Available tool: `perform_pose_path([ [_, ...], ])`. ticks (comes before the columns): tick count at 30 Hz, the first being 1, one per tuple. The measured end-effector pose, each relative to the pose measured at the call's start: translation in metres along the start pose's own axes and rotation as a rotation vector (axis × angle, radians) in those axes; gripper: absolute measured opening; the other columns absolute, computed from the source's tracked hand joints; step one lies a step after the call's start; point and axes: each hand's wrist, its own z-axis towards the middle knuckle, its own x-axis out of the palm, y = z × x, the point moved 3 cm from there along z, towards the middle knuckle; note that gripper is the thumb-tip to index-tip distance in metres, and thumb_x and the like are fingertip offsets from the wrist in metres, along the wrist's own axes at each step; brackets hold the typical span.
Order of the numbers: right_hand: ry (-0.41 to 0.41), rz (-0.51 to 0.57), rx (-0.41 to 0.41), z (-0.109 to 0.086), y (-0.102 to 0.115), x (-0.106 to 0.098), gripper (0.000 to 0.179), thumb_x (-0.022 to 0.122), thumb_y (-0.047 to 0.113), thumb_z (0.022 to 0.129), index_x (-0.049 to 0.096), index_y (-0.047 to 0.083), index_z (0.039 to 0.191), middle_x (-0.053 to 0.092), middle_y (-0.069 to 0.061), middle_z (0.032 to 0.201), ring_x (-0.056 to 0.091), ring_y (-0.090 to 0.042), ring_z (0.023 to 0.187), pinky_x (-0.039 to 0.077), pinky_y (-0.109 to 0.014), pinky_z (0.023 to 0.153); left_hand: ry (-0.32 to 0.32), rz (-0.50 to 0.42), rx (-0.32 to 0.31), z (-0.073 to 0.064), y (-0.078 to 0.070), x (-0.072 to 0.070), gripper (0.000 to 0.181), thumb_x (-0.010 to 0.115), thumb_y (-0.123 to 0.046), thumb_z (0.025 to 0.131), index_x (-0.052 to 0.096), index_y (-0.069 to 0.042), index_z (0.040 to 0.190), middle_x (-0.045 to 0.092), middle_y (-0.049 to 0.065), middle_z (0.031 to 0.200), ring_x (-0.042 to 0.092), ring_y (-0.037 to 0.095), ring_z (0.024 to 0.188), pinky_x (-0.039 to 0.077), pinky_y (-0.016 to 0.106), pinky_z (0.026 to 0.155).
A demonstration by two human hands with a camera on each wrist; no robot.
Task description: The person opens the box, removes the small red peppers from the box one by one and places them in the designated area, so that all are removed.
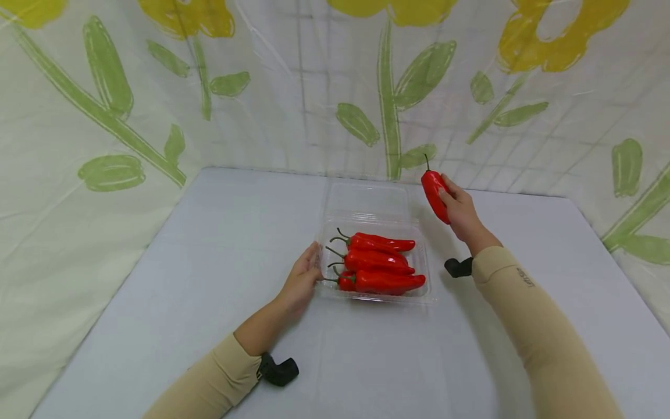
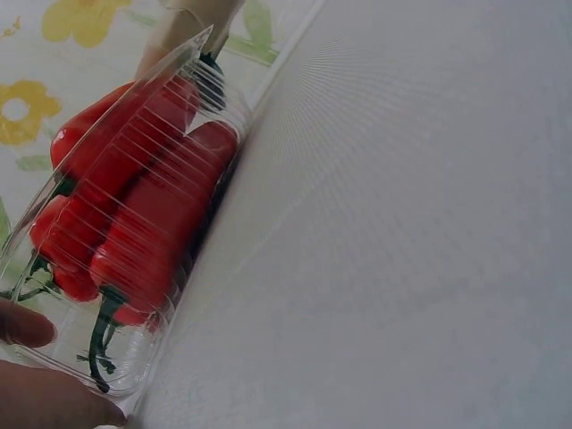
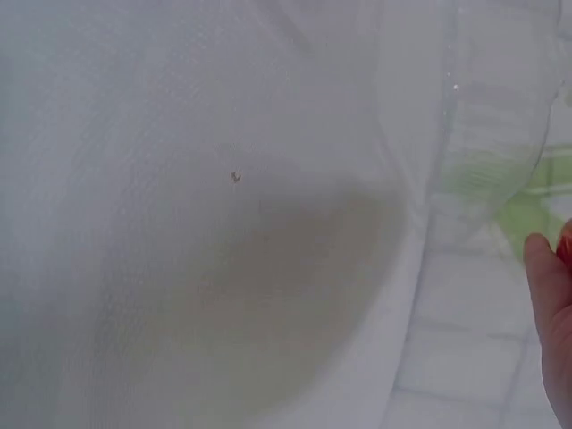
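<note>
R hand clamped round held pepper, raised above white table, R of & apart from open lid. Held one's bright red, glossy, plump, body tilted, thin dark stem pointing up. L hand pinches L wall of clear container, which sits mid-table, lid folded back twd far side. Inside: boxed peppers, same shiny red, long & tapered, side by side & overlapping; curved green stems to L, tips to R. Exact no. can't tell, some part-hidden. L wrist view: smooth skins thru ribbed plastic. Behind: pale sheet w/ yellow flowers, green leaves. Tan sleeves, both arms.
</note>
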Motion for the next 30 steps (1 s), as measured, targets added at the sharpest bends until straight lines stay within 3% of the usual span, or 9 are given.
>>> perform_pose_path([
  [11, -0.070, 0.267, 0.097, 0.012, -0.012, -0.006, 0.054, 0.036, 0.020, 0.098, 0.018, 0.025, 0.149, 0.012, -0.003, 0.158, 0.027, -0.022, 0.130, 0.047, -0.008, 0.070, 0.015, 0.002, 0.011, -0.001, 0.001, 0.000, 0.075, 0.029, 0.012, 0.078, 0.004, 0.004, 0.147, 0.004, 0.018, 0.157, 0.000, 0.030, 0.145, 0.004, 0.044, 0.118],
  [17, -0.071, 0.166, 0.164, 0.018, -0.023, -0.005, 0.054, 0.033, 0.018, 0.099, 0.014, 0.023, 0.150, 0.011, -0.007, 0.157, 0.025, -0.021, 0.133, 0.043, -0.010, 0.070, 0.009, -0.003, 0.017, -0.002, 0.000, -0.001, 0.075, 0.030, 0.013, 0.077, 0.004, 0.005, 0.147, 0.004, 0.018, 0.157, -0.001, 0.029, 0.145, 0.003, 0.043, 0.118],
  [24, -0.014, 0.052, 0.217, 0.022, -0.034, -0.001, 0.057, 0.032, 0.017, 0.099, 0.008, 0.020, 0.151, 0.014, -0.017, 0.154, 0.027, -0.025, 0.132, 0.040, -0.020, 0.086, 0.020, 0.003, 0.024, -0.002, 0.001, 0.000, 0.076, 0.030, 0.013, 0.076, 0.003, 0.006, 0.147, 0.003, 0.019, 0.156, -0.001, 0.030, 0.145, 0.003, 0.044, 0.118],
  [30, 0.010, 0.004, 0.201, 0.025, -0.037, 0.001, 0.058, 0.033, 0.017, 0.099, 0.007, 0.018, 0.151, 0.017, -0.020, 0.152, 0.030, -0.028, 0.129, 0.038, -0.029, 0.097, 0.017, 0.000, 0.027, -0.001, 0.002, -0.001, 0.077, 0.030, 0.013, 0.075, 0.003, 0.006, 0.147, 0.003, 0.018, 0.156, -0.001, 0.030, 0.145, 0.002, 0.044, 0.118],
])
